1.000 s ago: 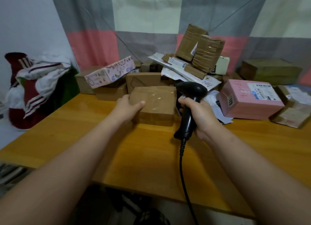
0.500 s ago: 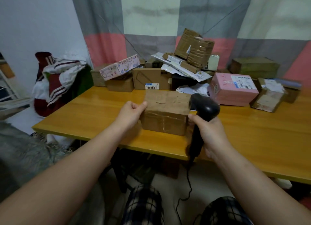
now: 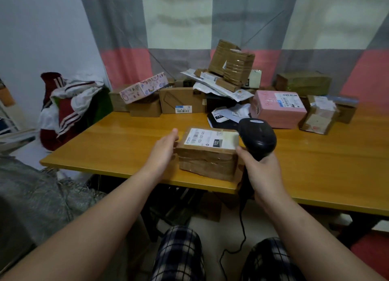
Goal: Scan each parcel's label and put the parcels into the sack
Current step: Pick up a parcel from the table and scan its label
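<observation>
A taped brown parcel (image 3: 207,163) rests near the front edge of the wooden table (image 3: 117,146), its white label with a barcode facing up. My left hand (image 3: 163,152) grips the parcel's left side. My right hand (image 3: 261,171) is closed on the handle of a black barcode scanner (image 3: 257,138), whose head sits just right of the parcel; the fingertips touch the parcel's right edge. The scanner's cable hangs down to the floor. A grey woven sack (image 3: 40,198) lies at the lower left, beside the table.
Many more parcels are piled along the table's back: a pink box (image 3: 277,110), a patterned box (image 3: 144,88), brown cartons (image 3: 182,99) and mailer bags. A heap of clothes (image 3: 69,104) sits left of the table. My checked-trousered knees are below the table edge.
The parcel came from the pile to the table's front edge and was turned over, so its label now faces up. The scanner moved with it, to its right side.
</observation>
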### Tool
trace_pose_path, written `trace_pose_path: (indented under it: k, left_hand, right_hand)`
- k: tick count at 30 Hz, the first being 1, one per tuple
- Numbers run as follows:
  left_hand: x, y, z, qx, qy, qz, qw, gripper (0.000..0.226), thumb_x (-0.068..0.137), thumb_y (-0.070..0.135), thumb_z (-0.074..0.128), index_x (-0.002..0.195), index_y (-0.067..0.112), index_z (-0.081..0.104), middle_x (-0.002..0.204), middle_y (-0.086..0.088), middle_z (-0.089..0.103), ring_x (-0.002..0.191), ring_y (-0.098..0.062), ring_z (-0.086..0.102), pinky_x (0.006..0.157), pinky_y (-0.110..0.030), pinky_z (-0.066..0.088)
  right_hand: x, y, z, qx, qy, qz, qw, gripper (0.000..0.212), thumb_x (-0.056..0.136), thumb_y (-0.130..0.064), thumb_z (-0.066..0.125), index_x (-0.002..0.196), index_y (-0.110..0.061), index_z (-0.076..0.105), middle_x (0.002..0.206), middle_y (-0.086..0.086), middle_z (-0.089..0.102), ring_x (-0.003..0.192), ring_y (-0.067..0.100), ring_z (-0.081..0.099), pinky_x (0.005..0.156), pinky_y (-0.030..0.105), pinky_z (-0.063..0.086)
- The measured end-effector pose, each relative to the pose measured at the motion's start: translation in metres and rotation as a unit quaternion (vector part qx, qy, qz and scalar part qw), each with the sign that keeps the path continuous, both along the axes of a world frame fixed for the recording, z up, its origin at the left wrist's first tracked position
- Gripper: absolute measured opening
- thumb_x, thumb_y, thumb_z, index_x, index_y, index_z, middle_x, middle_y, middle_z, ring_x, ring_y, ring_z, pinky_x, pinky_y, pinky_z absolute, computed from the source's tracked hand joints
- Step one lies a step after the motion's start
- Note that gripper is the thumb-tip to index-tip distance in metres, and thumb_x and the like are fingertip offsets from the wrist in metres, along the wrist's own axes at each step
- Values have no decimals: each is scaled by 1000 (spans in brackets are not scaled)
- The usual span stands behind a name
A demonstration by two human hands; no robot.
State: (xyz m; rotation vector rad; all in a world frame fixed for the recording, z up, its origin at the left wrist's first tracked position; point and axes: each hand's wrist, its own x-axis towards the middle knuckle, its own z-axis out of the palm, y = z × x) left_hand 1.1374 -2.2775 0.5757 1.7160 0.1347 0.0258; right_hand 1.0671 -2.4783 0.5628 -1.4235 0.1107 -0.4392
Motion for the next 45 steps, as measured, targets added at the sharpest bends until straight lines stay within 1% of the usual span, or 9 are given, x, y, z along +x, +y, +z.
trace_pose_path:
  k: [4,10,14,20,25,28,37,41,45]
  left_hand:
    - [3,-5,-10,95,-16,-51,994,31,91,54,52,104,27,58,88,16,58,82,0,54,72,-23,46]
    - [8,-19,3,-85,-6,-21,996,38,86,35,68,120,28,53,96,8,61,82,-9,57,47,-15,47]
    - [22,-23,15,-13,-69,-68,995,56,77,27,77,122,39,46,125,-4,52,106,-21,59,79,-34,57]
    - [39,-13,27,165,-230,-118,952,57,72,22,82,112,39,45,127,4,32,114,-8,39,96,-25,36]
    - [42,-7,24,108,-200,-171,959,56,79,22,76,118,49,48,137,-1,44,125,-16,44,104,-43,43]
    - [42,-5,21,122,-185,-191,956,69,77,20,77,126,53,41,142,2,36,128,-18,40,109,-38,37]
    - [41,-5,19,157,-183,-202,949,86,73,17,80,134,52,30,138,3,27,125,-14,30,95,-24,32]
    - [43,-4,19,148,-170,-206,952,89,73,17,80,134,53,28,136,7,25,125,-15,27,75,-12,37]
    - [44,-5,19,145,-166,-204,954,90,74,17,80,137,53,26,135,9,23,123,-13,26,75,-13,37]
  right_hand:
    - [4,0,-1,-29,-3,-2,1000,41,85,-18,71,125,-18,58,106,-13,66,83,-17,60,60,2,45]
    - [5,5,-2,-52,-6,8,999,43,84,-22,72,125,-21,58,109,-13,67,94,-9,60,63,3,44]
    - [5,5,-2,-70,7,42,997,43,85,-26,70,126,-22,58,109,-13,67,93,-10,60,64,2,45]
    - [5,0,0,-162,20,45,985,28,83,-29,72,103,-12,64,71,-11,63,64,9,61,56,16,46]
    - [-3,-12,-3,-184,-15,29,982,11,80,-25,75,75,-21,66,58,-7,65,54,9,63,51,20,46]
    - [-9,-14,-1,-176,-24,28,984,16,80,-25,74,70,-14,67,55,1,66,45,13,61,44,20,45]
    - [-9,-8,6,-235,-7,-1,972,18,79,-15,68,64,-5,64,50,7,63,46,17,62,52,33,52]
    - [-13,-6,6,-242,-5,8,970,19,81,-17,67,64,-8,64,52,7,64,47,14,62,52,32,53]
    - [-15,-6,5,-250,10,13,968,23,82,-18,66,61,-11,64,52,5,65,47,13,63,53,28,53]
